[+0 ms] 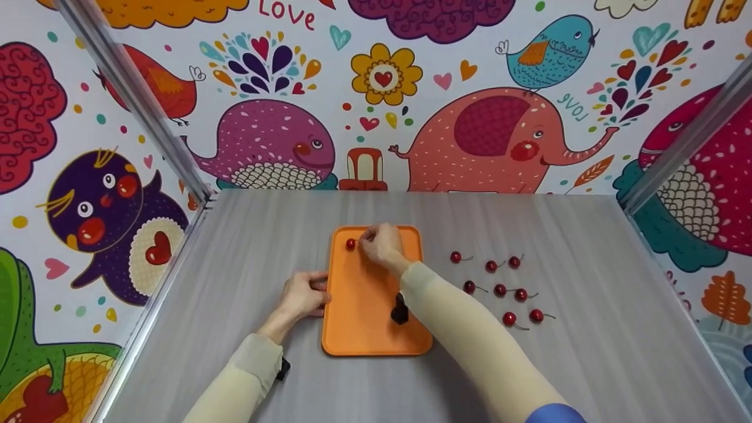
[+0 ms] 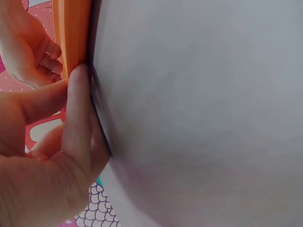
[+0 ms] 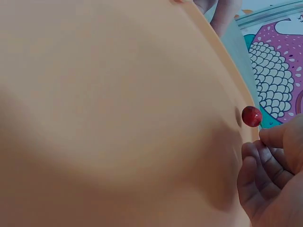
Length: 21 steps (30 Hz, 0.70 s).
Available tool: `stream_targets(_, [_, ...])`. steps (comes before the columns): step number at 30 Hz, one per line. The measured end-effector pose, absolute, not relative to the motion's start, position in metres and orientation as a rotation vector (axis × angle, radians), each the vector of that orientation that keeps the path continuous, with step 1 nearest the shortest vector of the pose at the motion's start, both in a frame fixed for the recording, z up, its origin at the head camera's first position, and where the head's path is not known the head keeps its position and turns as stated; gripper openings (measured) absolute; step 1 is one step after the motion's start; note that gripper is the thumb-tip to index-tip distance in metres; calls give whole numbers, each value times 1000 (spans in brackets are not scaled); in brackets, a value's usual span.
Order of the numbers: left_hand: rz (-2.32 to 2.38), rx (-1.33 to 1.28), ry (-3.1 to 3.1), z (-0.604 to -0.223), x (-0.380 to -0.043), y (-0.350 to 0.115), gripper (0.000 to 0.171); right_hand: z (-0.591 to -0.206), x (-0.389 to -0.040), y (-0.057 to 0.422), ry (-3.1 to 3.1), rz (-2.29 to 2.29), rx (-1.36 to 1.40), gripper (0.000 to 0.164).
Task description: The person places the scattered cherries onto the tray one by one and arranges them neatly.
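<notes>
Head view: room is left between the right edge of an orange tray [image 1: 358, 326] and eight loose cherries [image 1: 500, 290] on the table [image 1: 252, 229], one further cherry [image 1: 351, 244] being held at the tray's upper-left corner by the right hand [image 1: 383, 247]. Left-wrist view: the tray's side is touched by the left hand [image 2: 52, 182], its fingers fairly straight. Right-wrist view: the cherry's stem [image 3: 261, 125] is pinched between thumb and fingertip, near the rim.
</notes>
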State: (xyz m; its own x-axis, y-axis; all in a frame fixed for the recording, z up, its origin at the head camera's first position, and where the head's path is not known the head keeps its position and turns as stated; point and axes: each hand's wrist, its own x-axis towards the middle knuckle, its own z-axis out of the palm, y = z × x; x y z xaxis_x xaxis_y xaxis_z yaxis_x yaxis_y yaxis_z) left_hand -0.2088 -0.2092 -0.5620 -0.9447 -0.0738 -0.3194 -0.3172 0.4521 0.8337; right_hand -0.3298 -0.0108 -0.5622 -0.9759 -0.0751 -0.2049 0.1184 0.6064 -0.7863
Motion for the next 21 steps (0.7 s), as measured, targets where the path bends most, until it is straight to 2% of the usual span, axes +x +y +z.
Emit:
stream_targets(14, [1486, -350, 2458, -562, -208, -208, 60, -571, -330, -21, 2820, -1113, -39, 18])
stream_targets(21, [1476, -349, 2470, -562, -209, -208, 60, -576, -331, -23, 2824, -1112, -37, 16])
